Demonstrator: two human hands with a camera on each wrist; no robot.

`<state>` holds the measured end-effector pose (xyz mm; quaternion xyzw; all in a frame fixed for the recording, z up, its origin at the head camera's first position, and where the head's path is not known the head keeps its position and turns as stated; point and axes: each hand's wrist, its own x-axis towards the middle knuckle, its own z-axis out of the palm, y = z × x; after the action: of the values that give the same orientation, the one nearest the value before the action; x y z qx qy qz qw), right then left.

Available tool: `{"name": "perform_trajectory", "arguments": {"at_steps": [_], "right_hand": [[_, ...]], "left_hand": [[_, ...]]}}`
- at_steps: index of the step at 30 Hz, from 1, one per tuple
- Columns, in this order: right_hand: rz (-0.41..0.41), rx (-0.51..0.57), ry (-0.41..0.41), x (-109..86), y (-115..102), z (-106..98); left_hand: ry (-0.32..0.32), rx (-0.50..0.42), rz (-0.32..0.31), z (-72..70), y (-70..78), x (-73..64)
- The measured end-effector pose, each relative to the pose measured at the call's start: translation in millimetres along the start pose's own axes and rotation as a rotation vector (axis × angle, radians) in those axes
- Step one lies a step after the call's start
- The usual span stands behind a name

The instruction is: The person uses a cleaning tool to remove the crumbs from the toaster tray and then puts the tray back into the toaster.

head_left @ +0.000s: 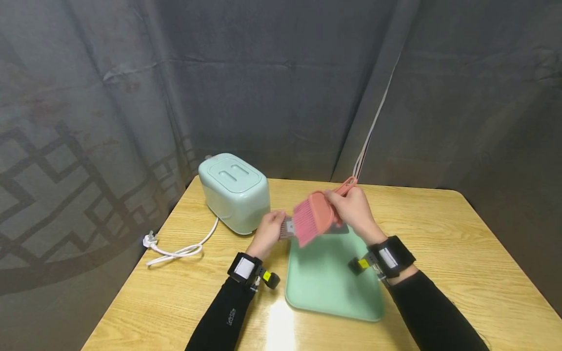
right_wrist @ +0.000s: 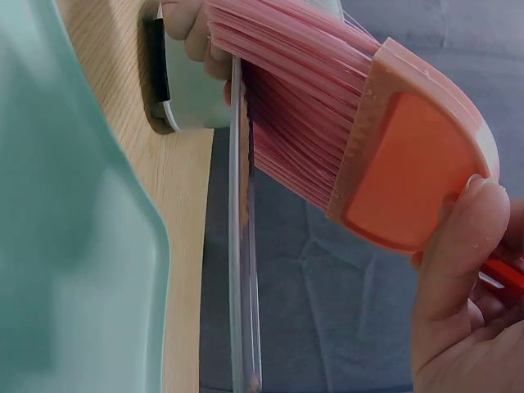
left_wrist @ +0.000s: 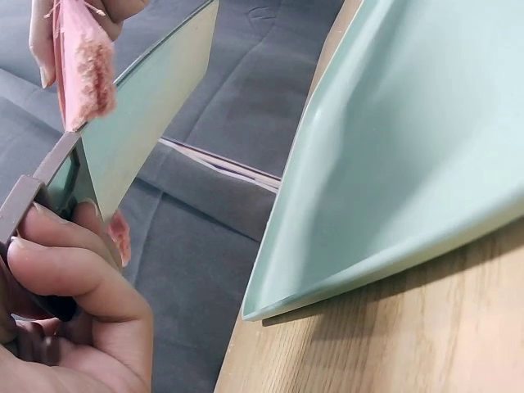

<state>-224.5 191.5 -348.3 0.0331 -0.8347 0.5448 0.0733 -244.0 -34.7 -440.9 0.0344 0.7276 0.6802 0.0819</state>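
My left hand (head_left: 269, 231) grips the grey handle end of a thin, flat crumb tray (head_left: 339, 229), its thumb and fingers curled round it. Seen edge-on in the right wrist view, the crumb tray (right_wrist: 242, 246) has brownish crumbs along its face. My right hand (head_left: 353, 209) holds a coral hand brush (head_left: 322, 210) where head and handle meet, the handle pointing up and back. The brush's pink bristles (right_wrist: 303, 82) lie against the crumb tray near my left fingers and hide part of it. Both are raised over the far end of a pale green serving tray (head_left: 329, 282).
A pale green toaster (head_left: 237, 195) with a lid on top stands at the back left of the wooden table (head_left: 439, 243). Its white cord (head_left: 184, 252) lies looped on the left, ending in a plug (head_left: 150, 240). Grey curtain (head_left: 272, 87) hangs behind the table.
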Motion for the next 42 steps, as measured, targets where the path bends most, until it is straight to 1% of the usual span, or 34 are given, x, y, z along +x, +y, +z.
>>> {"name": "perform_trajectory", "arguments": {"at_steps": [5,12,20,31,42], "right_hand": [[0.01,-0.023,0.0,-0.2,4.6,-6.6],[0.002,-0.038,0.013,0.0,10.0,-16.5],[0.032,-0.043,0.017,-2.0,17.5,-29.2],[0.043,-0.046,0.063,-5.2,27.6,-41.3],[0.067,-0.038,0.063,-9.4,35.1,-58.5]], "left_hand": [[0.004,-0.004,-0.006,-0.7,-0.9,0.7],[0.016,0.012,-0.034,-2.1,-0.6,0.9],[0.021,0.028,-0.035,-3.8,-0.9,0.0],[0.028,0.042,-0.039,-7.6,-5.5,1.2],[0.032,0.036,-0.049,-9.8,-6.6,-0.4]]}}
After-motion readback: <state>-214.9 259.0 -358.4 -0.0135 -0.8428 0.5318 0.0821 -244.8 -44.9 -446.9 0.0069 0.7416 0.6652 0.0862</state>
